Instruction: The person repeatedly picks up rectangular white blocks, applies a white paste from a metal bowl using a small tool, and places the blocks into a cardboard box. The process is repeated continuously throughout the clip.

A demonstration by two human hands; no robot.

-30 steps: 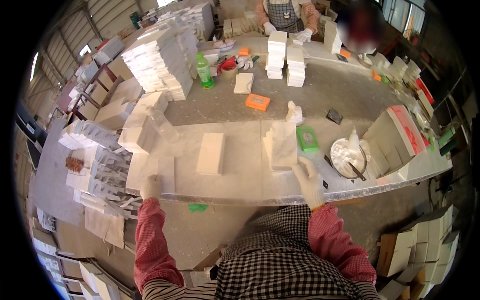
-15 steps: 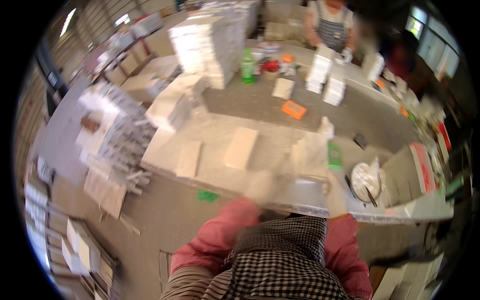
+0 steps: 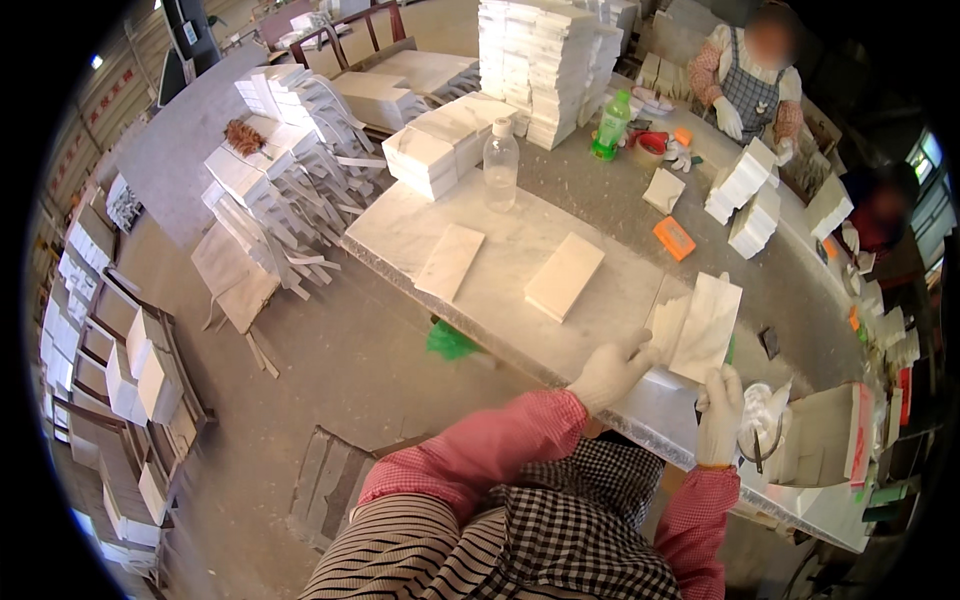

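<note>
My left hand, in a pale glove, is by the table's front edge, fingers stretched out and apart, nothing seen in it. Its fingertips come close to cream tiles fanned beside a white grey-veined tile. At the near corner of that veined tile is my right hand, also gloved, fingers curled closed; what they hold is hidden. A green edge shows behind the veined tile. Left of my hands, a thick cream tile and a thinner tile lie on the pale stone slab.
A bowl of white material with a dark-handled tool stands right of my right hand, beside an open carton. Farther off are an orange box, a clear bottle, a green bottle and tall tile stacks. A co-worker stands across the table.
The view has swung, shifting the scene rightward. My blurred left hand has become sharp and nearer the fanned tiles. The white veined tile now shows clearly, and the clear bottle is plainly visible.
</note>
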